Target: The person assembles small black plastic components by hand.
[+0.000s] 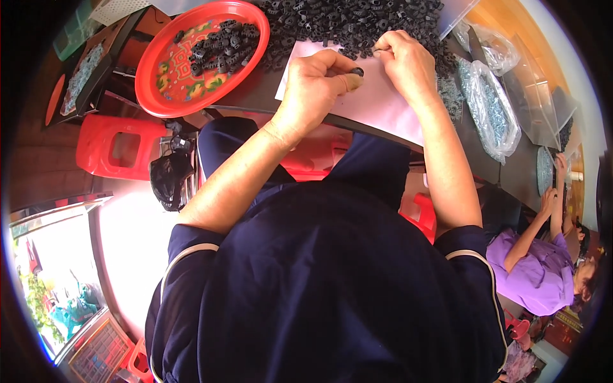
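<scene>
Black part (358,72) tight between left fingers (336,62), right fingers (391,42) nearly together, their hold unclear.

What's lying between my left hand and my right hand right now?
In the head view, the pale sheet lies between your left hand, pinching a black part, and your right hand, with the black pile just beyond.

The left hand (311,84) pinches a black part (357,72) over a pale sheet (377,107).

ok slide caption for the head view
Left fingers pinch a small black part over pale paper, near a heap of black parts and a red tray.
</scene>
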Tool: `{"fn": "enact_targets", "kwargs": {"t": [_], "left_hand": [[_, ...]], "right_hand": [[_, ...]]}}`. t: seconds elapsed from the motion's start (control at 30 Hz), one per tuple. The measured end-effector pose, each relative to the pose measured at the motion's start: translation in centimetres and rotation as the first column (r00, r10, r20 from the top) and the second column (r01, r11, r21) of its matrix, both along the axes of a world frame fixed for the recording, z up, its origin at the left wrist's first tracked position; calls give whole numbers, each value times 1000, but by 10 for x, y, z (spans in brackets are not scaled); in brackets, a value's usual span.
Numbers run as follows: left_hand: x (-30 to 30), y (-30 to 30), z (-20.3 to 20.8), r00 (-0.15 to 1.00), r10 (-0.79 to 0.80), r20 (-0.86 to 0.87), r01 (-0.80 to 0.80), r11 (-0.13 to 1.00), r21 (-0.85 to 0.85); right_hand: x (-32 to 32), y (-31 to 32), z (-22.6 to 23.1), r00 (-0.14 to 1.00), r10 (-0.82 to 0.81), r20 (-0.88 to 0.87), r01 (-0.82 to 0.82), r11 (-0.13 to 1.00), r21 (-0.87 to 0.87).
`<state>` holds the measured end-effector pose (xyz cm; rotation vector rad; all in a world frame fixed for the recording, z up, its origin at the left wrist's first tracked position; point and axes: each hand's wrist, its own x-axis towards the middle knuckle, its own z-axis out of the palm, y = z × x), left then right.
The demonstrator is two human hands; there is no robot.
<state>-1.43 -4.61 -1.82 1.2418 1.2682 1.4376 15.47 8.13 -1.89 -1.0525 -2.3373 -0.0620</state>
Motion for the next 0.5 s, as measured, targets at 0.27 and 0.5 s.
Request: {"fn": "enact_targets", "kwargs": {"t": [0.27, 0.5], "left_hand": [[-1, -1, 1, 999, -2, 53, 5, 998, -65], [0, -2, 5, 998, 5, 56, 1, 995, -100]], "right_hand": [[0, -35, 27, 770, 23, -637, -483, 674, -559], [-4, -54, 38, 749, 28, -662, -525, 635, -566]]}}
